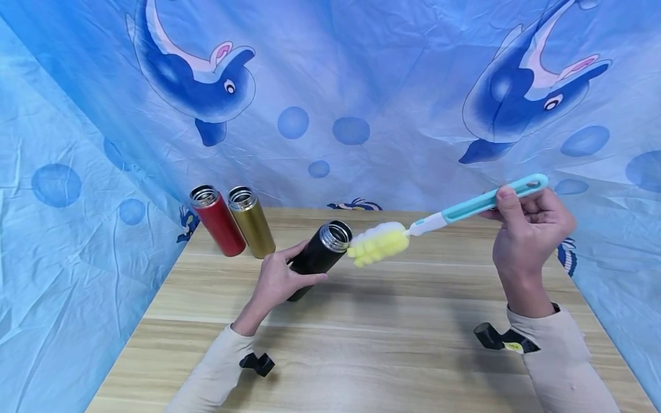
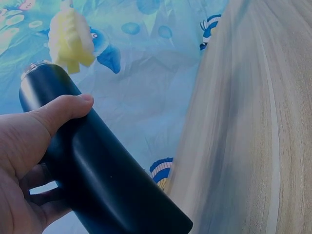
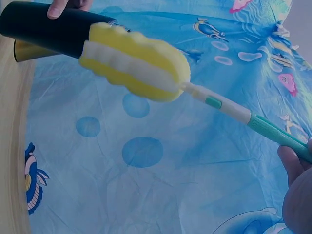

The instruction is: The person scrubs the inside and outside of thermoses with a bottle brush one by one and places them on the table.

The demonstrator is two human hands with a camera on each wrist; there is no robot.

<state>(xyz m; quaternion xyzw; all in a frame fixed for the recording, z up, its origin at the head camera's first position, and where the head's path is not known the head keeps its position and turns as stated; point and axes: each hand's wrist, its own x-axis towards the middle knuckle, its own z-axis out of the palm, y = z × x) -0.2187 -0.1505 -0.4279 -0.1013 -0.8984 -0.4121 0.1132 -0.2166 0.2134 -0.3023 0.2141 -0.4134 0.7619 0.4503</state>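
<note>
My left hand (image 1: 281, 279) grips a black bottle (image 1: 316, 256) round its body, tilted with its open steel mouth up and to the right. In the left wrist view the thumb lies across the black bottle (image 2: 97, 161). My right hand (image 1: 532, 235) pinches the turquoise handle of a bottle brush (image 1: 467, 207) between thumb and fingers. The brush's yellow and white sponge head (image 3: 134, 63) points left, its tip right at the bottle's mouth. In the head view the sponge sits just outside the opening.
A red bottle (image 1: 219, 223) and a gold bottle (image 1: 253, 223), both uncapped, stand side by side at the back left of the wooden table (image 1: 330, 361). A blue dolphin-print sheet (image 1: 392, 166) hangs behind and along the sides.
</note>
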